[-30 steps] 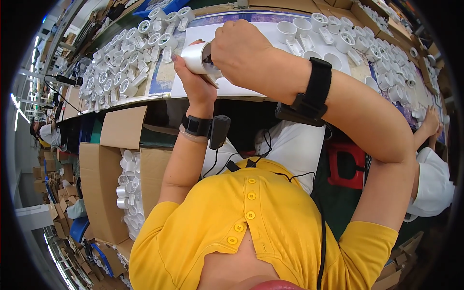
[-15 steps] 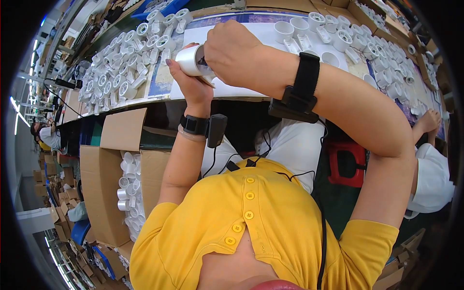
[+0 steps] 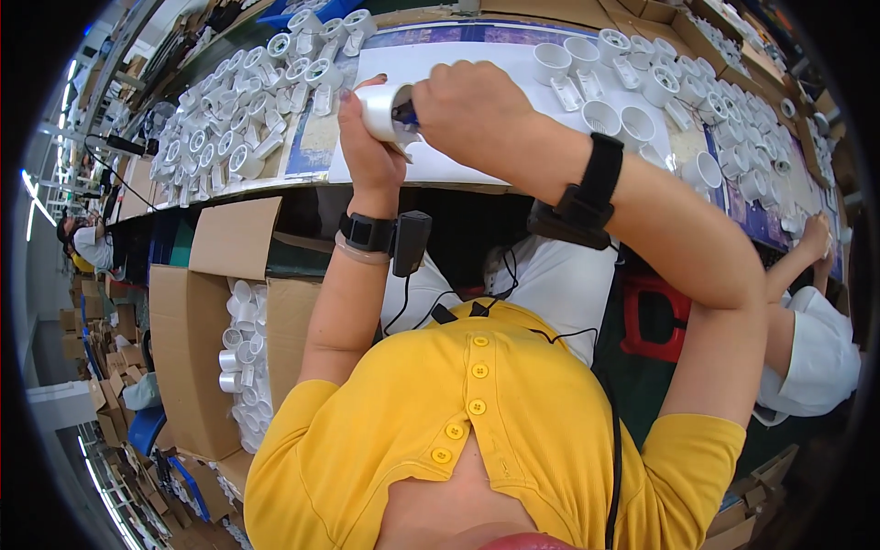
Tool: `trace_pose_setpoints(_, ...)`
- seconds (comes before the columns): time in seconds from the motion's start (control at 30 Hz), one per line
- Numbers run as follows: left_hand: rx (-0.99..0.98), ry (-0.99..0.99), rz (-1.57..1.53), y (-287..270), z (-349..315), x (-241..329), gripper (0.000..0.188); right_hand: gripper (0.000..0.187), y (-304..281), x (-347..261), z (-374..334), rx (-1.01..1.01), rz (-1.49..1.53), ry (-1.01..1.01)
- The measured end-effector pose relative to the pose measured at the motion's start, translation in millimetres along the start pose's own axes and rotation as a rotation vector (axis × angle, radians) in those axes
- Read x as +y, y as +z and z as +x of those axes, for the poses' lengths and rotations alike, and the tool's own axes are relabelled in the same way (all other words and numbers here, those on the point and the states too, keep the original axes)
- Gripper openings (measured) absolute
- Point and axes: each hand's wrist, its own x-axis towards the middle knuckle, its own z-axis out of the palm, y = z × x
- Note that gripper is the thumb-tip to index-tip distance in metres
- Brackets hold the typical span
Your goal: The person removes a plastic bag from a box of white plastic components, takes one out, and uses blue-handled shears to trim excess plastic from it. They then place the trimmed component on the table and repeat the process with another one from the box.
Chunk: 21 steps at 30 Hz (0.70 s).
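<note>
Above the near side of the table, my left hand (image 3: 369, 154) is closed around a white plastic cup-shaped housing (image 3: 378, 112), tilted so its open mouth points right. My right hand (image 3: 469, 103) is closed in a fist right at that mouth, its wrist bent over. It grips a small hand tool (image 3: 404, 113) with a dark tip and a blue part. The tip is at or inside the housing's opening; the tool's kind is mostly hidden by my fingers. Something thin and pale sticks out below the housing, next to my left palm.
Many white housings with wires (image 3: 243, 119) crowd the table's left; more cups (image 3: 600, 116) and small parts stand right. White paper (image 3: 440, 165) lies under my hands. An open carton (image 3: 197, 367) of white cups stands lower left, a red stool (image 3: 655, 316) lower right. A co-worker's hand (image 3: 816, 236) works far right.
My right hand has drawn slightly right, and the tool's dark tip and blue part now show at the housing's mouth. The housing has turned a little in my left hand.
</note>
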Motion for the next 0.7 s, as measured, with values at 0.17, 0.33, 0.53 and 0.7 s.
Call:
trace_pose_setpoints(0.17, 0.119, -0.103, -0.209, -15, 7, 5, 0.054, 0.027, -7, -2, -23, -0.075, 0.372, 0.295)
trace_pose_setpoints(0.33, 0.061, -0.146, -0.277, -30, 4, 5, 0.052, 0.031, -2, 14, -67, -0.277, 0.694, 0.403)
trace_pose_setpoints(0.53, -0.021, -0.171, -0.208, -24, 5, 9, 0.053, 0.033, 13, 12, -81, -0.16, 0.844, 0.56)
trace_pose_setpoints(0.7, 0.044, -0.372, -0.187, -4, -9, -3, 0.056, 0.047, 22, -8, -74, 0.201, 0.985, 0.563)
